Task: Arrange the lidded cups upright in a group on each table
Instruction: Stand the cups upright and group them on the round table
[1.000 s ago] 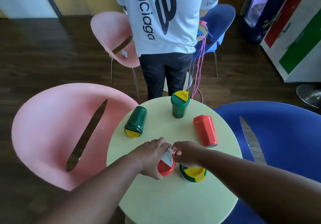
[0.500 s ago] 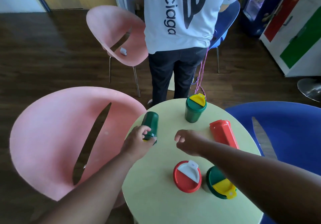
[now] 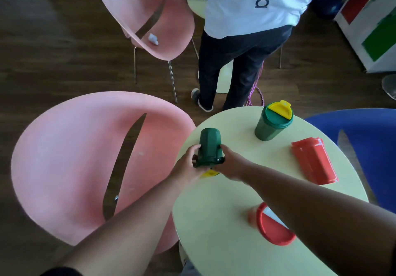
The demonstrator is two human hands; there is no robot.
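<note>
On the round pale-yellow table (image 3: 225,243), a dark green cup (image 3: 209,147) with a yellow lid lies at the left edge, its base pointing away from me. My left hand (image 3: 186,167) and my right hand (image 3: 231,165) both grip it near the lid end. A second green cup (image 3: 271,124) with a yellow lid stands upright at the far side. A red cup (image 3: 314,161) lies on its side at the right. Another red cup (image 3: 272,226) with a white tab stands upright near me, partly hidden by my right forearm.
A pink chair (image 3: 70,164) sits against the table's left side and a blue chair (image 3: 364,143) is at the right. A person in a white shirt and dark trousers (image 3: 242,61) stands just beyond the table. Another pink chair (image 3: 150,16) is further back.
The view has shifted left. My right hand has moved left and joined my left hand on the lying green cup. The upright cups near me have stayed put.
</note>
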